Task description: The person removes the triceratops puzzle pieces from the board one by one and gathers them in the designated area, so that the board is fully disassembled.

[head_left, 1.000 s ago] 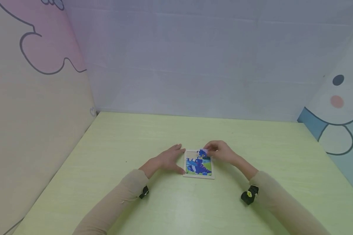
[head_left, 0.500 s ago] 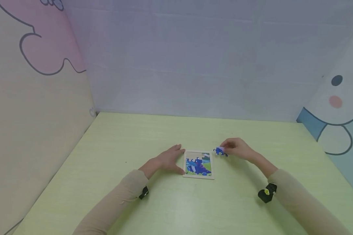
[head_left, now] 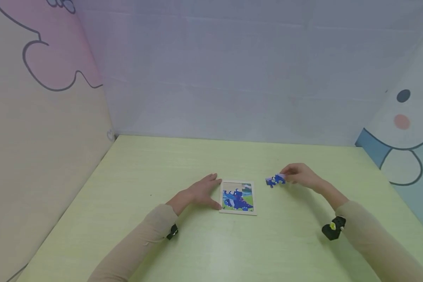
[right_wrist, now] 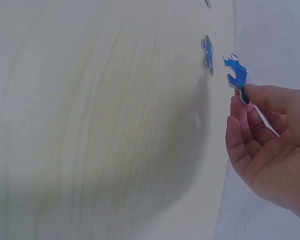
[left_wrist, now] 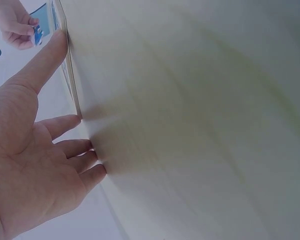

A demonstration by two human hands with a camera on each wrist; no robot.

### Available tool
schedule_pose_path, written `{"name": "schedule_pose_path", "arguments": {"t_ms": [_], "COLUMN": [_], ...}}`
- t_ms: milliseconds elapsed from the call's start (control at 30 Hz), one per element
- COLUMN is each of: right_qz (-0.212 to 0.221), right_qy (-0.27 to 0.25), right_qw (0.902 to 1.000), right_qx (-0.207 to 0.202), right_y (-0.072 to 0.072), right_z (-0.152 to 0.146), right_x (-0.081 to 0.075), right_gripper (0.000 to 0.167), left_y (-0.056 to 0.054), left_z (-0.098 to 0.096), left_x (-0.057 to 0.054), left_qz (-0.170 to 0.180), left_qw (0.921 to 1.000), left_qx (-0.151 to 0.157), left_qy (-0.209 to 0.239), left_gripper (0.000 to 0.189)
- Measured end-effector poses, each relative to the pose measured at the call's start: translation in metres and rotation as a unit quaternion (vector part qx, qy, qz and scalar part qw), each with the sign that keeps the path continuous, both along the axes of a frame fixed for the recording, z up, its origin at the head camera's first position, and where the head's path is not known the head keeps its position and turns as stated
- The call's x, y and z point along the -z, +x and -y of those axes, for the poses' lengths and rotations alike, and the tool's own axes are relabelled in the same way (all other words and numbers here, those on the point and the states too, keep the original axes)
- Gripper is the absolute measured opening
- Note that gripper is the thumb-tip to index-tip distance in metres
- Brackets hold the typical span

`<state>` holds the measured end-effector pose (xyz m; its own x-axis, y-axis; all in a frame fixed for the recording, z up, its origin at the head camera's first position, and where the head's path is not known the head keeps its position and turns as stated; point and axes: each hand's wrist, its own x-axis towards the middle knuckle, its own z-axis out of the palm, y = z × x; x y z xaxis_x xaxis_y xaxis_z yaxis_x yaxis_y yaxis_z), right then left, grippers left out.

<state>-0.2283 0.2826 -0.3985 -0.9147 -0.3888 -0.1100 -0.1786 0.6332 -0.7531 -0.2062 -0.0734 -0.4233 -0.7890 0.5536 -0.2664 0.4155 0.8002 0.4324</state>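
Observation:
A small wooden-framed jigsaw puzzle (head_left: 237,213) with a blue dinosaur picture lies on the table, its upper left part bare of pieces. My left hand (head_left: 203,191) rests at the frame's left edge, thumb and forefinger spread along it; the left wrist view shows that hand (left_wrist: 45,145) with its fingertips on the tabletop. Right of the frame, my right hand (head_left: 302,175) pinches a blue and lilac puzzle piece (head_left: 280,178) between thumb and fingers. In the right wrist view this held piece (right_wrist: 238,72) is raised off the table, near a second puzzle piece (right_wrist: 208,54) lying there.
The pale yellow-green table (head_left: 211,246) reaches back to a plain lilac-grey cloth wall (head_left: 211,78). Printed cartoon panels stand at the left and right sides. A black strap device (head_left: 333,228) sits on my right wrist.
My right hand has carried the pinched puzzle piece rightward from above the puzzle's upper right corner, beside the loose piece on the table. My left hand has stayed at the frame.

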Motion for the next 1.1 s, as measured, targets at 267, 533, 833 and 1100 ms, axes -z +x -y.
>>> {"name": "schedule_pose_path", "arguments": {"t_ms": [267,533,833,1100], "right_qz": [0.039,0.043,0.029,0.031], "right_qy": [-0.002,-0.003,0.016,0.021], "right_qw": [0.9991,0.9987,0.9992,0.9991], "right_qx": [0.019,0.025,0.024,0.019], "right_y": [-0.003,-0.006,-0.009,-0.01], "right_z": [-0.018,-0.023,-0.021,-0.019], "right_x": [0.01,0.018,0.02,0.02], "right_gripper": [0.024,0.026,0.025,0.024], "left_y": [0.0,-0.002,-0.001,0.0], "left_z": [0.0,0.001,0.0,-0.001], "left_x": [0.001,0.005,0.001,0.0], "left_qz": [-0.001,-0.004,-0.002,-0.001], "left_qw": [1.0,0.9999,1.0,1.0], "left_qx": [0.003,0.004,0.001,0.003], "left_qy": [0.006,0.01,0.008,0.009], "left_gripper": [0.092,0.092,0.091,0.091]}}
